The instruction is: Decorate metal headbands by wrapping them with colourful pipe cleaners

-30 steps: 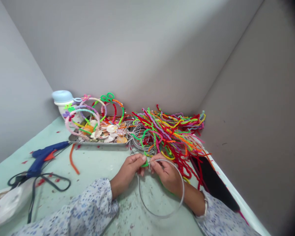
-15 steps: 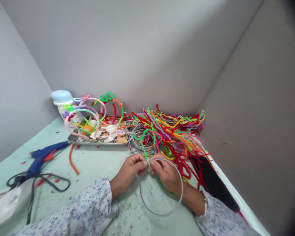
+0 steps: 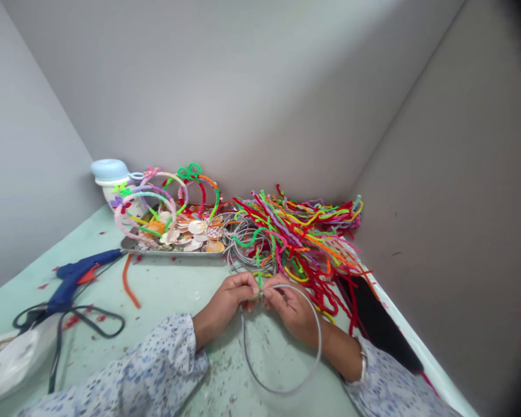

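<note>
Close together over the table's middle, my two hands pinch at the top of a grey wire ring (image 3: pixel 282 394). A short green pipe cleaner (image 3: pixel 259 279) stands up between the fingertips, against the wire. My left hand (image 3: pixel 232 292) is closed on the green pipe cleaner. My right hand (image 3: pixel 290 304) grips the ring, which hangs down in a loop beneath and in front of its wrist. How the pipe cleaner wraps the wire is hidden by the fingers. Just beyond lie coiled grey wire rings (image 3: pixel 243 240).
A heap of coloured pipe cleaners (image 3: pixel 295 223) lies behind my right hand, near a black flat object (image 3: pixel 380 324). A metal tray (image 3: pixel 178 253) holds shells and decorated hoops (image 3: pixel 173 200). Left are a blue glue gun (image 3: pixel 65 289) with its cord, an orange strip (image 3: pixel 129 284) and a lidded bottle (image 3: pixel 109 171).
The wire ring has tilted and its lower edge hangs slightly lower. The green pipe cleaner now stands more upright between my fingertips, which have shifted only a little.
</note>
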### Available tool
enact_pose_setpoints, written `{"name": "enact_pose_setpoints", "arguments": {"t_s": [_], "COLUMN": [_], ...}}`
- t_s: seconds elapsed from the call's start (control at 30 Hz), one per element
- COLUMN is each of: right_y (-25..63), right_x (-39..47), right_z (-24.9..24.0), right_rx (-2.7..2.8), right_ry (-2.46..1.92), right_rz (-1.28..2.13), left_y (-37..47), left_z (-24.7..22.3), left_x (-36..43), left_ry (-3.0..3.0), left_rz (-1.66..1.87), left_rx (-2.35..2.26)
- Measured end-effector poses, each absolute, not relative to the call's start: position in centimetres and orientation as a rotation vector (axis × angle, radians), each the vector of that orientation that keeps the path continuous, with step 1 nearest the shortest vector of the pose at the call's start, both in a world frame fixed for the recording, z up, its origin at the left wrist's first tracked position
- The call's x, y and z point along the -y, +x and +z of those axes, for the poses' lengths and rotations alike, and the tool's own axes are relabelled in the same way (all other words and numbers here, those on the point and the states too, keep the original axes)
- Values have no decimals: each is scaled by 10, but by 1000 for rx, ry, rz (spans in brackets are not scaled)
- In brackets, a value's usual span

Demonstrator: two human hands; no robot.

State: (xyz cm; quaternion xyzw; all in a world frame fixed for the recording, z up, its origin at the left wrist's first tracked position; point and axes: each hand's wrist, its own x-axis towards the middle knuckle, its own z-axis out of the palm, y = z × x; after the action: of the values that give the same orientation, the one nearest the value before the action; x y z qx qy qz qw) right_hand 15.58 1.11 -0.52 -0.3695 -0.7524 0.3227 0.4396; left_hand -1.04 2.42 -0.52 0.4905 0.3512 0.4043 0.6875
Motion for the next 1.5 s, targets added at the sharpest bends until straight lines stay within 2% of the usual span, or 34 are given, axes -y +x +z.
{"name": "enact_pose_setpoints", "arguments": {"t_s": [0.33,0.73,1.5], "right_y": [155,152,149], "right_x": [-13,-13,-11], "right_z": [-7,-7,-15], "right_rx": [1704,1595,1511], "right_ry": [-1034,-1044,-1030], "right_rz": [920,957,1063], "left_y": [-8,-5,-6], "left_z": [-3,0,-2], "left_x": [-20,-10,-11], "left_ry": [1297,1867,1919], "left_rz": [1074,1219,1433], "left_rx": [-870,-1137,-1177]}}
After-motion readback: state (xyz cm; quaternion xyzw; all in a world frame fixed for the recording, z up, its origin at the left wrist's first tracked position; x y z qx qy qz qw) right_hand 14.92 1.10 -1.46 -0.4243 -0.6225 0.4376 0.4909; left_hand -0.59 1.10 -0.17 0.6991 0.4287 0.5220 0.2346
